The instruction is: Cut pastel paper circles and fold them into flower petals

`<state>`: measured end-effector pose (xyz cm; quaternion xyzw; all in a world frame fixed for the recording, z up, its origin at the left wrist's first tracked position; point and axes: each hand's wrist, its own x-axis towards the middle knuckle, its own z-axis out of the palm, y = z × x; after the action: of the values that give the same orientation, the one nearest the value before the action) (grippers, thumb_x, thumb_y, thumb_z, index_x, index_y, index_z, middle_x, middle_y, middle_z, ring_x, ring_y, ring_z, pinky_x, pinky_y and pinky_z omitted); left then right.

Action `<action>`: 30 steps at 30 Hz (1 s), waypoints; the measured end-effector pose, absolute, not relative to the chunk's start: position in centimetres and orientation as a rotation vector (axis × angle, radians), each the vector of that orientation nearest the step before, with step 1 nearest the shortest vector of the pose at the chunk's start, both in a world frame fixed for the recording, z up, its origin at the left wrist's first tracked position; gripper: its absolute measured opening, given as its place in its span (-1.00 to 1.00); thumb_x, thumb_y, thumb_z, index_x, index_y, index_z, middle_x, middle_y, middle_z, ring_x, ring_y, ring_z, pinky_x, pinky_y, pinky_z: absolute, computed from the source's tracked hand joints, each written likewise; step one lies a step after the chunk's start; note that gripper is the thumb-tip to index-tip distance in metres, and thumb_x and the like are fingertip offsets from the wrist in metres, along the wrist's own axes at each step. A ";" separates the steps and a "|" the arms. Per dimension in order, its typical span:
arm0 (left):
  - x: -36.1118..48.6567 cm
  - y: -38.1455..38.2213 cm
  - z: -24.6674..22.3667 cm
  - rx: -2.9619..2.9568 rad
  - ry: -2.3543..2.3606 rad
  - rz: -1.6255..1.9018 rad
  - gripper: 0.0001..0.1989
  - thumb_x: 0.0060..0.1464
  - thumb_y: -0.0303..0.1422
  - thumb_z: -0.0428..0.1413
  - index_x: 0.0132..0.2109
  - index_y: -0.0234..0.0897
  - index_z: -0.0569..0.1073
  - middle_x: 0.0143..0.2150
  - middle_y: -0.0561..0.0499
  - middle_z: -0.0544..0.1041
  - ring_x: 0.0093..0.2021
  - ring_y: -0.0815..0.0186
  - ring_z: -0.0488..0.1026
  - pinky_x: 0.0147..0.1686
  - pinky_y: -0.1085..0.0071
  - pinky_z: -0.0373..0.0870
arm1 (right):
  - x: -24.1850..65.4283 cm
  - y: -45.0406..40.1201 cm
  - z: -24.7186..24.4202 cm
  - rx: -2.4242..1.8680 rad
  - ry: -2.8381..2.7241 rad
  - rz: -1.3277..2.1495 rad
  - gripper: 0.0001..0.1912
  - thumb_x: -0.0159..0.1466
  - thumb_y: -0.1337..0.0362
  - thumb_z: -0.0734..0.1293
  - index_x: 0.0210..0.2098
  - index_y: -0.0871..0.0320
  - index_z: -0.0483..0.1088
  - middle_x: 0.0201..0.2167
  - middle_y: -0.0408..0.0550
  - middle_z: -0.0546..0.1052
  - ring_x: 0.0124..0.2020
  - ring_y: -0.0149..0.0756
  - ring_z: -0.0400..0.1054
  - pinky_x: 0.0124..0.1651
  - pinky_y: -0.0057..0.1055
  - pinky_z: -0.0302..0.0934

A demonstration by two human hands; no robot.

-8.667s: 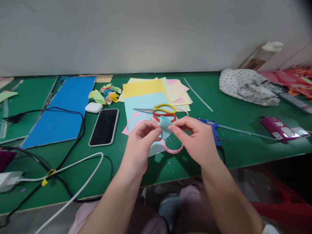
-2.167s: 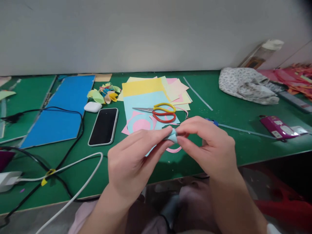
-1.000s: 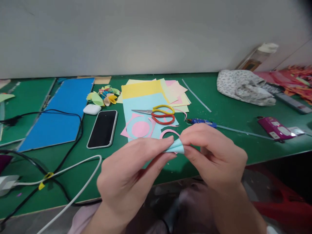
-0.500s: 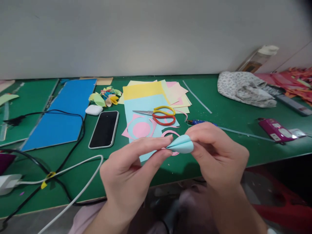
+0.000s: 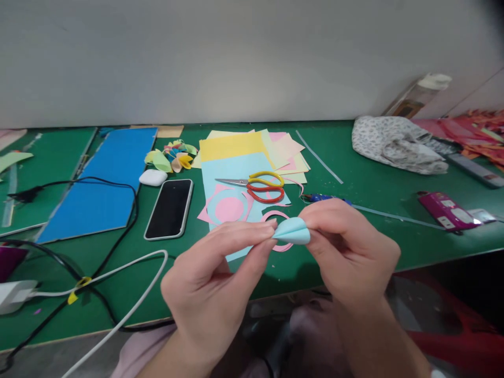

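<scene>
A small folded light-blue paper piece point(image 5: 292, 231) is held between both hands above the table's front edge. My left hand point(image 5: 220, 278) pinches its narrow left tip between thumb and forefinger. My right hand point(image 5: 350, 247) grips the wider right end with thumb and forefinger. Behind them, scissors point(image 5: 265, 193) with yellow and red handles lie on a light-blue sheet point(image 5: 228, 167). Pink paper with a blue ring point(image 5: 227, 207) lies left of the scissors, and a pink paper ring point(image 5: 281, 247) is partly hidden behind the held piece.
On the green table point(image 5: 334, 157) are a phone point(image 5: 169, 209), a white case point(image 5: 153, 178), paper petals point(image 5: 173, 157) and a blue board point(image 5: 106, 184). Cables point(image 5: 137, 299) cross the left side. A patterned cloth point(image 5: 394, 142) and purple device point(image 5: 447, 211) lie at the right.
My left fingertips have shifted slightly left and cover more of the paper's tip. My right hand and the paper have also moved slightly left. Both hands keep their hold.
</scene>
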<state>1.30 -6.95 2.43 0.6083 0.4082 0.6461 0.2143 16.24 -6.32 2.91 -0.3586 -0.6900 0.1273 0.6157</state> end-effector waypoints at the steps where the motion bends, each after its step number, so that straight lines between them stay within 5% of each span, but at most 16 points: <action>1: 1.2 -6.9 2.5 1.711 1.155 1.760 -0.62 -0.05 -0.61 0.26 -0.15 -0.03 0.58 -0.23 0.25 0.64 -0.27 0.47 0.59 -0.17 0.60 0.52 | 16.3 -6.3 2.9 -0.833 -1.585 0.286 -0.82 0.16 0.56 0.39 -0.34 0.17 0.47 -0.42 -0.20 0.51 -0.36 -0.44 0.36 -0.26 -0.49 0.30; 23: 0.9 -6.6 2.1 1.645 1.144 1.642 -0.61 -0.03 -0.53 0.27 -0.15 0.14 0.58 -0.28 0.28 0.65 -0.49 0.45 0.57 -0.62 0.66 0.41 | 16.0 -6.5 3.4 -0.863 -1.608 0.396 -0.87 0.21 0.47 0.37 -0.36 0.11 0.46 -0.47 -0.17 0.52 -0.41 -0.37 0.39 -0.35 -0.40 0.31; 30: 1.1 -6.1 1.7 1.505 0.967 1.624 -0.65 -0.01 -0.54 0.25 -0.19 0.10 0.60 -0.29 0.25 0.65 -0.37 0.39 0.61 -0.36 0.63 0.56 | 15.7 -6.4 3.4 -0.873 -1.539 0.443 -0.84 0.17 0.51 0.37 -0.40 0.12 0.46 -0.50 -0.18 0.51 -0.44 -0.39 0.38 -0.39 -0.43 0.30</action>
<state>1.07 -6.08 1.74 0.5824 0.3742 0.6283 0.3551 15.68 -6.39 3.45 -0.3785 -0.6670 0.1921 0.6123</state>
